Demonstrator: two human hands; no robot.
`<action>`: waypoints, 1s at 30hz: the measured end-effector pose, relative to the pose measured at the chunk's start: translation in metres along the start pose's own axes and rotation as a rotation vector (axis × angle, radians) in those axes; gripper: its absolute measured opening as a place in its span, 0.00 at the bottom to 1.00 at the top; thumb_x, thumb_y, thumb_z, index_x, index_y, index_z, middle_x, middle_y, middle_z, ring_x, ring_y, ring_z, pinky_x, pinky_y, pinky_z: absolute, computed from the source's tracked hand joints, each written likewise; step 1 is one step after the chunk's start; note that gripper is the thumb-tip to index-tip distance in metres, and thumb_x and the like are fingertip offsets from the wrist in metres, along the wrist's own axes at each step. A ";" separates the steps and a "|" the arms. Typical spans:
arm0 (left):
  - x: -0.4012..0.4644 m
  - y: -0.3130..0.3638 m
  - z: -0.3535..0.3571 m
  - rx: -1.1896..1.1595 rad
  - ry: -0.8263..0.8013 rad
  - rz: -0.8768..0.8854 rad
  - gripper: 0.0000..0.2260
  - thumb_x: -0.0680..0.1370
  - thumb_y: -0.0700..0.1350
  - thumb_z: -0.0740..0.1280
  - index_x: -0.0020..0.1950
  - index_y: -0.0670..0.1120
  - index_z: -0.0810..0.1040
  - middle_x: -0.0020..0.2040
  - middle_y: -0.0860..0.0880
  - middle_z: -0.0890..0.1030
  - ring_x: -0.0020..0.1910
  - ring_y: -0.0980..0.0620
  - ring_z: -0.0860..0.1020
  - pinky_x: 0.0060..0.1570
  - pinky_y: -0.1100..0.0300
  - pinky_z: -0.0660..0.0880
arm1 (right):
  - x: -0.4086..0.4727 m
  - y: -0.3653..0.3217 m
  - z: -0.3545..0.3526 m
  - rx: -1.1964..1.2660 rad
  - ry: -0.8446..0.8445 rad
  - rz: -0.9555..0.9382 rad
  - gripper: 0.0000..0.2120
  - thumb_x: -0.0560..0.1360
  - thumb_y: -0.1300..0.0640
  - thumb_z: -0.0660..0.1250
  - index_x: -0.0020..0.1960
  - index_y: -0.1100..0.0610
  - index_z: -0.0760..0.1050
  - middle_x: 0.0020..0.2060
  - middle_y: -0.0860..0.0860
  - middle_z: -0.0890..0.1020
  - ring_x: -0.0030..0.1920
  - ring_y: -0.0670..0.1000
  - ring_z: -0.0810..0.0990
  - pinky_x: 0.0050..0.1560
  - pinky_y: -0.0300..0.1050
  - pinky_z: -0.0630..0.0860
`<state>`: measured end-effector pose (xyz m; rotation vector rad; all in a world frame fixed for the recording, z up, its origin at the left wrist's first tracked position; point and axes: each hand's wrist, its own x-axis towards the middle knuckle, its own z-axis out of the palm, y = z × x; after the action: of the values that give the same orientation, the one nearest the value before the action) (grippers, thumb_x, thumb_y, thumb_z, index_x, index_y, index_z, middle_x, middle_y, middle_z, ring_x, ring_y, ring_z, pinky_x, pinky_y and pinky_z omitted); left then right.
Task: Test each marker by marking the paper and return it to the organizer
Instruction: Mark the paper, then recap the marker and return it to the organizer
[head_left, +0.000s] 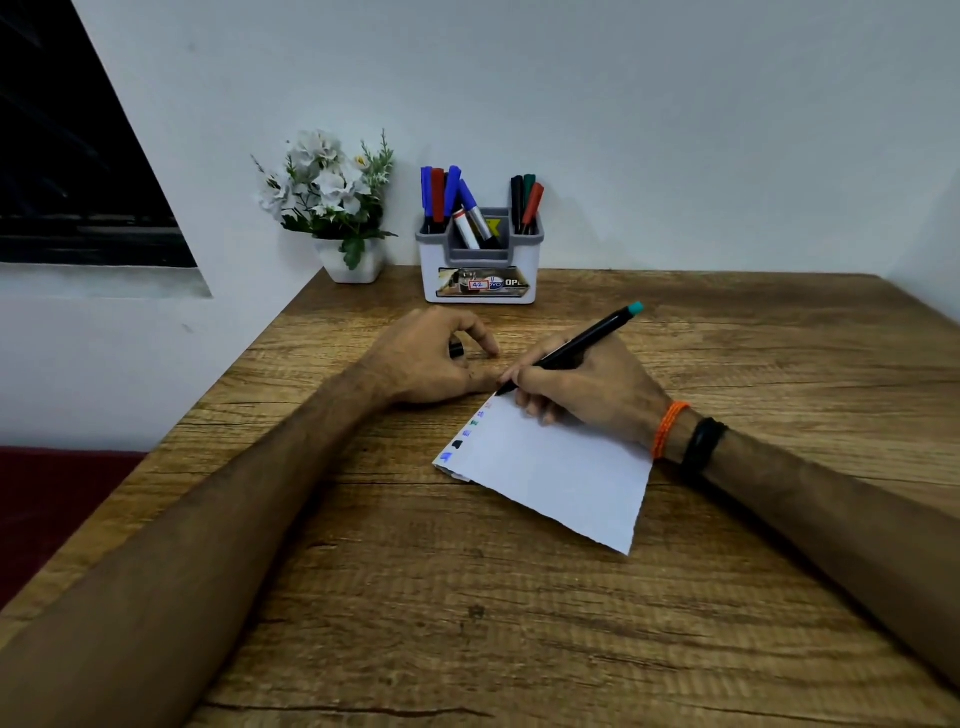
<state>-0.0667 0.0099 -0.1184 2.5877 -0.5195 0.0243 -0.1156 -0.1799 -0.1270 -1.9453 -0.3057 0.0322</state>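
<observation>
Your right hand (587, 387) grips a black marker (571, 349) with a teal end, fingers closed around it, its tip touching the far left corner of the paper (550, 467) in the middle of the desk (467, 623). Your left hand (426, 358), just left of it, rests on the desk with fingers curled around a black cap (456, 348). The organizer (480, 260) stands at the far edge, holding more markers.

Person, two forearms in view, both bare, no sleeves visible. Left hand (431, 358): nothing worn. Right hand (587, 387): wrist carries an orange thread band (667, 428) of several strands; at its 4 o'clock, well apart from nothing, just beside it, a black wristband (702, 446).
</observation>
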 end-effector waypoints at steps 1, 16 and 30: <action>0.000 0.000 0.000 0.004 -0.002 -0.001 0.15 0.68 0.60 0.74 0.52 0.57 0.80 0.56 0.56 0.80 0.55 0.55 0.76 0.57 0.51 0.76 | 0.000 0.000 0.000 -0.008 -0.011 -0.006 0.05 0.74 0.64 0.69 0.44 0.60 0.84 0.34 0.56 0.85 0.31 0.48 0.82 0.31 0.39 0.77; 0.002 -0.004 0.001 0.006 0.007 -0.018 0.17 0.66 0.64 0.74 0.50 0.59 0.80 0.53 0.55 0.81 0.52 0.56 0.77 0.54 0.52 0.77 | -0.005 -0.006 0.001 -0.017 0.013 0.016 0.05 0.74 0.65 0.68 0.44 0.62 0.84 0.31 0.54 0.84 0.26 0.43 0.79 0.26 0.34 0.73; 0.002 -0.003 0.001 -0.004 -0.003 -0.008 0.17 0.66 0.63 0.74 0.50 0.58 0.80 0.52 0.58 0.80 0.51 0.58 0.76 0.53 0.55 0.76 | -0.005 -0.005 0.001 -0.022 0.024 0.013 0.05 0.74 0.64 0.69 0.43 0.62 0.84 0.33 0.57 0.84 0.27 0.45 0.79 0.27 0.36 0.73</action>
<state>-0.0637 0.0107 -0.1204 2.5863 -0.5097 0.0164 -0.1218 -0.1787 -0.1231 -1.9686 -0.2781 0.0138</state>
